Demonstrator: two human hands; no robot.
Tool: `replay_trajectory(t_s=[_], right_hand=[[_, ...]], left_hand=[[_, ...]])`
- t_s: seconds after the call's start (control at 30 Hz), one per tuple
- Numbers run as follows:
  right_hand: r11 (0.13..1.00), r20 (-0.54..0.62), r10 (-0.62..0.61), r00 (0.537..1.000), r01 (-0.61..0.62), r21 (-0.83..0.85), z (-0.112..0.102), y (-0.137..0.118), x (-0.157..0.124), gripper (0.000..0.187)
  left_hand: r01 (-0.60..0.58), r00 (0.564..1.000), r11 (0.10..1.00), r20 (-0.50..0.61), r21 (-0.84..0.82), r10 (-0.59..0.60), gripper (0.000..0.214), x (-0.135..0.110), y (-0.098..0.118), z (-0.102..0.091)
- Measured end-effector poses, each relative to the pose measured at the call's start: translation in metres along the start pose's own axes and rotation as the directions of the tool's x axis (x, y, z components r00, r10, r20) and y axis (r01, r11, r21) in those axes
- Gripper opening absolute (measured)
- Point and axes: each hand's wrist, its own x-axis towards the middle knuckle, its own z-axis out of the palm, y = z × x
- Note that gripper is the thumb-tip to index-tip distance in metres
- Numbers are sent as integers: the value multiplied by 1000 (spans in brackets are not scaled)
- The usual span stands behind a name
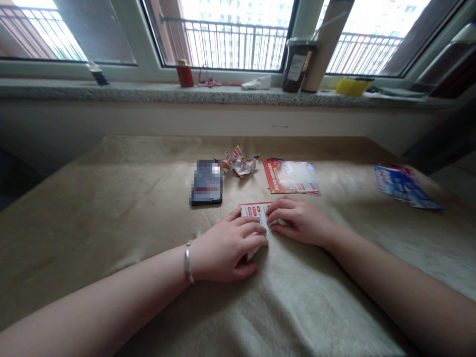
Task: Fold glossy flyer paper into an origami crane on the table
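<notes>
A white paper leaflet point(254, 211) with a red border and red print lies on the table in front of me, partly hidden under both hands. My left hand point(232, 248) is laid across its left part, fingers stretched out and spread, the thumb off the near edge. At the right side of the leaflet, my right hand point(293, 220) has its fingers bent over the paper, and a bit of white shows beneath them. The right fingertips come close to the left ones. The leaflet looks folded or raised at its near right side, though the fingers cover most of that.
Beyond the hands lie a dark phone point(207, 182), crumpled printed paper point(241, 163) and a stack of orange leaflets point(292, 177). Blue leaflets point(405, 186) are fanned out at the right. A tan cloth point(122, 198) covers the table. The windowsill point(226, 97) holds jars and small items.
</notes>
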Motion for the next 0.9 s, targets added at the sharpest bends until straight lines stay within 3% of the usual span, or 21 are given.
replay_trajectory(t_s=[0.13, 0.27, 0.5, 0.9], right_hand=[[994, -11, 4, 1000, -6, -109, -2, 1, 0, 9], [995, -21, -28, 999, 26, -100, -2, 2, 1, 10], [996, 9, -91, 996, 91, -18, 5, -3, 1, 24], [989, 28, -97, 995, 99, -111, 12, -10, 7, 22]], left_hand=[[-48, 999, 994, -2, 101, 49, 34, -1, -2, -2], [-109, 994, 975, 4, 193, 111, 27, -3, -13, -7], [-30, 998, 962, -40, 271, 43, 26, -5, -33, -4], [12, 999, 949, -53, 316, 6, 21, 4, -26, 2]])
